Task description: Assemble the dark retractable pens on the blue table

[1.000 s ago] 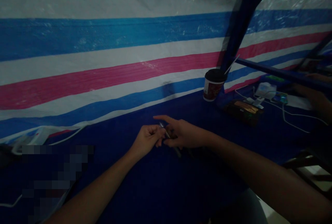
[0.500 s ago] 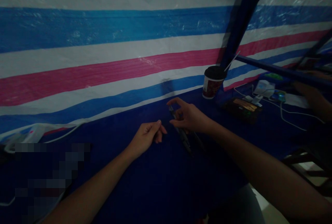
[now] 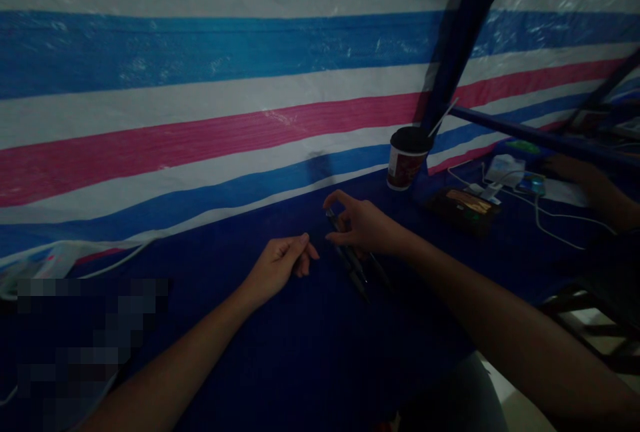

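Several dark, slim pens (image 3: 356,271) lie side by side on the dark blue tabletop (image 3: 280,359). My right hand (image 3: 367,225) is over their far ends, thumb and forefinger spread apart; its other fingers are partly hidden, and whether they touch the pens I cannot tell. To the left of the pens my left hand (image 3: 283,262) rests low over the table. Its fingers are loosely curled, with the thumb against the forefinger, and nothing shows in them.
A lidded paper cup (image 3: 407,160) with a straw stands at the back right. Beyond it are a dark box (image 3: 463,209), white cables (image 3: 540,222) and another person's arm (image 3: 595,185). Striped plastic sheeting (image 3: 200,112) hangs behind the table. A blurred-out patch (image 3: 85,339) covers something at left.
The view has shifted slightly, so the cup and box sit a little further left. The other person's hand at right has moved left. My hands have hardly moved.
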The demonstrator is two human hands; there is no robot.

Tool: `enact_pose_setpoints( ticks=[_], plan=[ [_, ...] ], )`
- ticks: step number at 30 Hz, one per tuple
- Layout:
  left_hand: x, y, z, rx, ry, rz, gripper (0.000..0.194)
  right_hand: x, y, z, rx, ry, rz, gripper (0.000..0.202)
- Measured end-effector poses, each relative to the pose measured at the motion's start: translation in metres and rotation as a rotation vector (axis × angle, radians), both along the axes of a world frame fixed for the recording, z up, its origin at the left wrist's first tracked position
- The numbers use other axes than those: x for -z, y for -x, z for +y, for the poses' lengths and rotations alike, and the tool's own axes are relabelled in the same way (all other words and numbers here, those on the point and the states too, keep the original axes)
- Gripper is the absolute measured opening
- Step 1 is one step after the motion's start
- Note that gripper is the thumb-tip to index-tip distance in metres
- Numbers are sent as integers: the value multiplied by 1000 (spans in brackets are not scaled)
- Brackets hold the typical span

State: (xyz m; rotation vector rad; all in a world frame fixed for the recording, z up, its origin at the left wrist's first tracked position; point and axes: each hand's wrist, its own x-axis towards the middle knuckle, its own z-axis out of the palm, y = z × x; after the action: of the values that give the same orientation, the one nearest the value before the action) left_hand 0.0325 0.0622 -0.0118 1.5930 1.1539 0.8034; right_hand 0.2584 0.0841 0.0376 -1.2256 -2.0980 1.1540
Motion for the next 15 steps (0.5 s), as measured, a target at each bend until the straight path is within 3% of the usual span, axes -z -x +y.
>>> enact_pose_setpoints(
  ticks=[6, 11, 15],
  plan=[
    [0, 0, 0, 18, 0, -4, 52, -4, 0, -5, -10, -8, -44, 48],
    [1, 0, 0, 28, 1, -12, 53, -9, -2, -5, -67, -2, -46, 74],
    [2, 0, 1, 38, -1, -10, 52, -10, -3, -4, -57, -41, -112, 59]
  ],
)
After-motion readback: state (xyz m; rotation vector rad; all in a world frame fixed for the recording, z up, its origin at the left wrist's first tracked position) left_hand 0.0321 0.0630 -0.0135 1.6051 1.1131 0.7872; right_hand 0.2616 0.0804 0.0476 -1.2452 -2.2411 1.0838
